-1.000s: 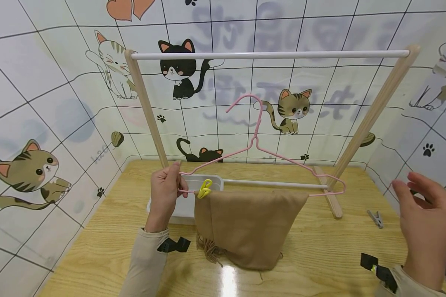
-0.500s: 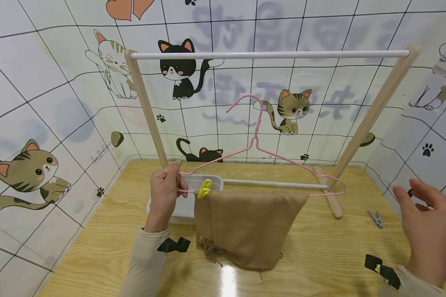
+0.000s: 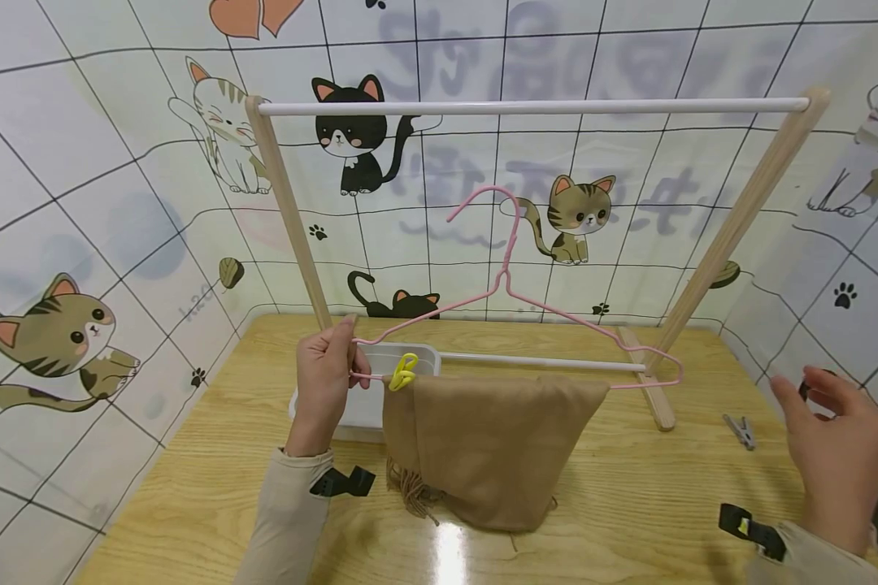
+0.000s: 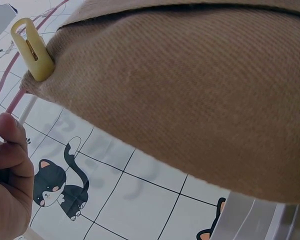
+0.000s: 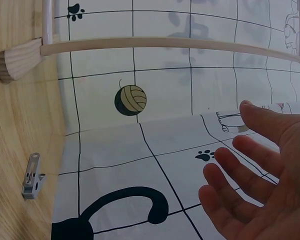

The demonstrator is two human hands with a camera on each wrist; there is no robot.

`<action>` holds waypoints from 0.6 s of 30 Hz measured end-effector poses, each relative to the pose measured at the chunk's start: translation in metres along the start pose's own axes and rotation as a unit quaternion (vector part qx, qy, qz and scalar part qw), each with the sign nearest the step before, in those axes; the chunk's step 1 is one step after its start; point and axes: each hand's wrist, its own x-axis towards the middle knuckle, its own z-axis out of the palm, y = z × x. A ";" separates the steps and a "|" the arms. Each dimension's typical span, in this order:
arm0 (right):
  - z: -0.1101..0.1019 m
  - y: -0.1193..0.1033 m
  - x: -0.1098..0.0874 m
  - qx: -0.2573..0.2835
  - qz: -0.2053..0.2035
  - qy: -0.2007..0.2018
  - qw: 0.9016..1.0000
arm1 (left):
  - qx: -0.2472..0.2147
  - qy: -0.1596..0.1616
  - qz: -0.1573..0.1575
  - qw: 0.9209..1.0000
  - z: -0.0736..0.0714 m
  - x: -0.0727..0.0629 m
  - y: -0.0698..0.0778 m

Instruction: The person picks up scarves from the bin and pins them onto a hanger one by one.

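Note:
My left hand (image 3: 324,378) grips the left end of a pink wire hanger (image 3: 508,244), holding it upright over the table. A brown scarf (image 3: 493,447) with a fringe is draped over the hanger's bottom bar. At the scarf's upper left corner a yellow clothespin (image 3: 403,371) is clipped over scarf and bar; in the left wrist view the same yellow clothespin (image 4: 34,52) shows close to the fingertips. Off to the right, my right hand (image 3: 841,447) is raised with fingers loosely bent. The right wrist view shows this right hand (image 5: 262,175) holding nothing.
A wooden rack with a white top rail (image 3: 527,108) stands behind the hanger. Behind the left hand is a white plastic bin (image 3: 362,418). A grey clothespin (image 3: 739,431) lies on the wooden table (image 3: 629,504) at right, near cat-print walls.
My right hand has sunk slightly at the right side, its fingers still loosely bent. The left hand, hanger and scarf have stayed almost where they were.

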 end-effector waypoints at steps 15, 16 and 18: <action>0.008 0.018 0.013 -0.030 0.012 -0.066 0.997 | -0.005 0.001 0.007 1.000 0.000 0.000 0.000; 0.009 0.020 0.015 -0.036 0.015 -0.078 0.996 | -0.005 0.000 0.007 1.000 0.000 0.000 0.000; 0.010 0.024 0.018 -0.052 0.016 -0.095 0.994 | -0.006 -0.001 0.007 1.000 0.000 0.000 0.000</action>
